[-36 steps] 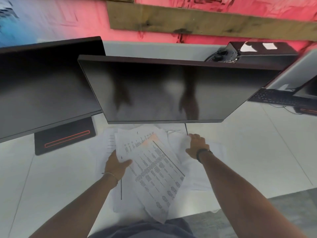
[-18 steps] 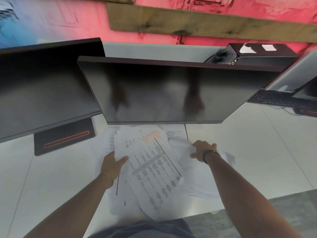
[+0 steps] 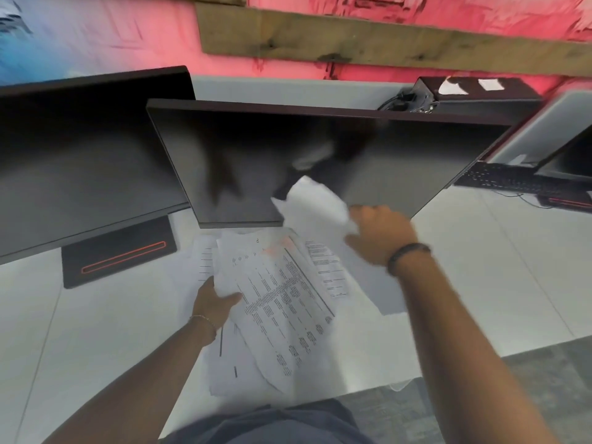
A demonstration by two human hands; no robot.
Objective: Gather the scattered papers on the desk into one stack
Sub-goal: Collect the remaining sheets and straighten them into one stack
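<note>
A: Desk (image 3: 480, 267), white, runs the full width. Two dark monitors on it; the middle monitor (image 3: 320, 161) overhangs the far edge of the papers.

B: And the papers?

A: Main pile (image 3: 278, 302) sits near-centre, just below that monitor, loosely fanned, its long axis running from far-left to near-right. My left hand (image 3: 213, 302) grips its left edge, thumb on top of the printed sheet. My right hand (image 3: 381, 235) pinches a loose sheet (image 3: 315, 200), lifted off the desk and up in front of the screen.

B: Which way does it go from there?

A: The pile lies near and left of the lifted sheet. I judge the right hand is the one to bring it down on top; the left only anchors.

B: Anything unclear?

A: The right hand and sheet are motion-blurred, so the finger positions are hard to read. I can't count the sheets. More paper (image 3: 362, 315) spreads right of the pile under my right forearm, partly hidden.
</note>
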